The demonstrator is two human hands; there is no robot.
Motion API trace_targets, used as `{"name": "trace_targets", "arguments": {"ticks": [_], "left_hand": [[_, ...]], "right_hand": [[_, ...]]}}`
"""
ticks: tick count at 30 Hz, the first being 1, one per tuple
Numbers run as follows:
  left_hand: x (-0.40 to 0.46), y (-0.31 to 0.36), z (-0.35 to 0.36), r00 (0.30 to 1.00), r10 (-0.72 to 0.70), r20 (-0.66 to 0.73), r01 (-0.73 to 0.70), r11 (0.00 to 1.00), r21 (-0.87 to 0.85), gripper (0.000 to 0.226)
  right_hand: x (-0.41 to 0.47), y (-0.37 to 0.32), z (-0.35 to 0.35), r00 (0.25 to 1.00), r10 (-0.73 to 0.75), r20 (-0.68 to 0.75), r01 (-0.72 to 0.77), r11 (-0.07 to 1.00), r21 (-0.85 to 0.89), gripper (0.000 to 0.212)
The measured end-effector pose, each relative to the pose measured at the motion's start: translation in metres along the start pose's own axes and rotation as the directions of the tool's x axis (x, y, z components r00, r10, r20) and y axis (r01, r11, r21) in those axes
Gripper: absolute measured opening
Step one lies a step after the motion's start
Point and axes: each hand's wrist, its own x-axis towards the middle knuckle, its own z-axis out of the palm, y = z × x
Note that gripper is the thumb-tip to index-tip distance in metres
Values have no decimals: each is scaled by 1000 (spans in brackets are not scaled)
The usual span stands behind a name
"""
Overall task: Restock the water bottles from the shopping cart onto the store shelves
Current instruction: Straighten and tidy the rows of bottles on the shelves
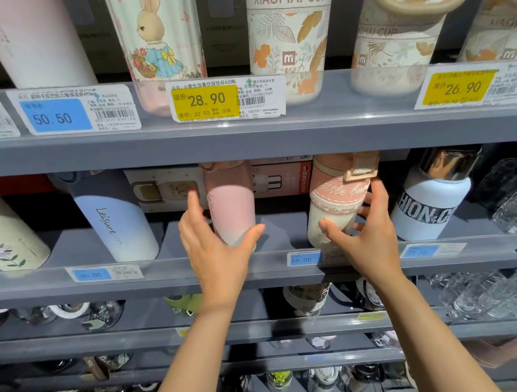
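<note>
- Gripping: left hand point(216, 249) fingers and thumb wrap the pink bottle point(232, 210); right hand point(369, 231) clasps the cream bottle point(332, 206).
- Both bottles stand on the middle shelf point(169, 272), apparently being aligned behind the price rail.

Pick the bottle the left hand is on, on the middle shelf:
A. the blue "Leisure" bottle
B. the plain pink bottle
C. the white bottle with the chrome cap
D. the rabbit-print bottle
B: the left hand has thumb and fingers around the base of the plain pink bottle.
</note>
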Motion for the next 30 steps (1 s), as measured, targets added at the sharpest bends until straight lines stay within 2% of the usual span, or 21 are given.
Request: {"name": "trace_targets", "arguments": {"ticks": [3,6,15,22,26,30], "left_hand": [[10,-6,-11,991,-29,133,57,975,-213,112],[21,-6,-12,980,-5,201,49,976,-214,106],[-6,13,11,993,95,-63,-99,993,-57,96],[-9,9,14,973,205,-101,-202,978,45,86],[-9,7,14,973,210,-98,-203,976,77,85],[-9,2,14,973,214,-86,-208,976,68,88]], "right_hand": [[0,0,0,1000,-8,2,8,1000,7,83],[0,-1,-1,1000,4,0,-4,1000,16,84],[0,-2,0,1000,-18,3,18,1000,6,82],[8,-1,-14,988,-36,153,21,995,100,68],[5,-2,-11,988,-43,147,25,992,125,68],[3,-2,-12,988,-58,145,48,996,71,69]]}}
